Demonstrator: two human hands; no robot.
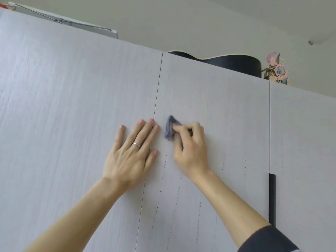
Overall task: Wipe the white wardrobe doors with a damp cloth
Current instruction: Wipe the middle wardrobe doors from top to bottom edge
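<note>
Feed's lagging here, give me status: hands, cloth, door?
Left hand flat across door seam. Right hand pinching blue-grey cloth against middle door. Dotted drip marks below; nothing blocking.

Slim ring [136, 144] — dark right sleeve [269, 238]

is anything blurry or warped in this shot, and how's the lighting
Head view: the right hand and the blue-grey cloth it pinches look slightly motion-smeared, while the left hand, flat on the wardrobe doors, is sharper. Also in the head view, the light is soft and even, with faint shadows beside the hands and no glare, and the doors' top edge runs slanted across the frame.
</note>
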